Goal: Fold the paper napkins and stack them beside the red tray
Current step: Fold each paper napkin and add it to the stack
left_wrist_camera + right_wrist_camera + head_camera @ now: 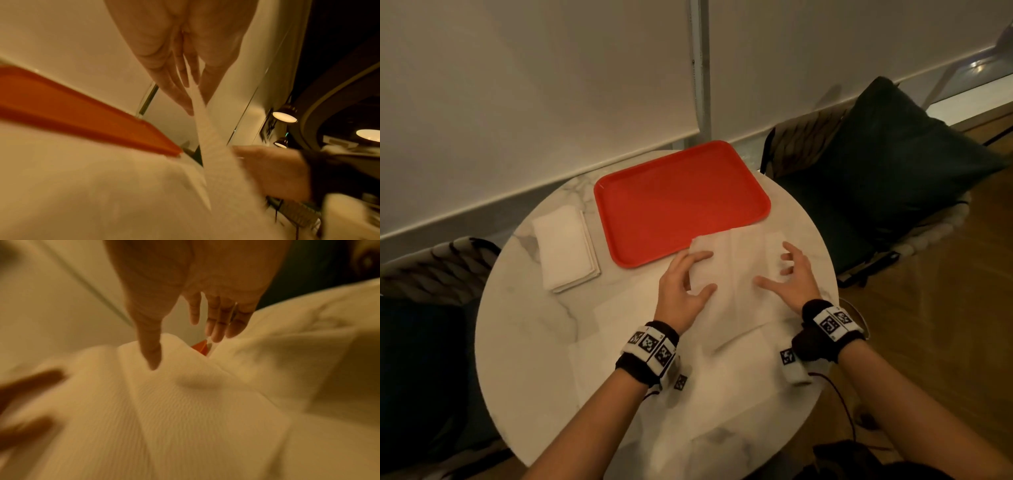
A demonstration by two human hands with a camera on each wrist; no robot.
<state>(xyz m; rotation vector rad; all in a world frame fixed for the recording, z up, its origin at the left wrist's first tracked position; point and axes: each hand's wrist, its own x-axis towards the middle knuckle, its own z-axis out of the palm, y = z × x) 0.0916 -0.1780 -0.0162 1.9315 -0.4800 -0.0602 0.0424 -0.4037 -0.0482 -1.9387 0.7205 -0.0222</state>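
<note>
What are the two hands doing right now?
Left hand: open, fingers spread on the napkin.
Right hand: open, fingers loosely bent over it.

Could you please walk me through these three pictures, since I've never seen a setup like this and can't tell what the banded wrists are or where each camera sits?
There is no machine here: a person works with bare hands, wearing wrist bands with printed markers and small cameras. The wide picture comes from a head camera looking down at a round marble table. The other two look along each hand from the wrist.

On the table lie a red tray, a stack of folded napkins to its left, and an unfolded napkin whose far edge overlaps the tray.

The left hand and right hand are spread over that napkin with loosely bent fingers. Neither clearly grips it; whether the fingertips touch is hard to tell.
</note>
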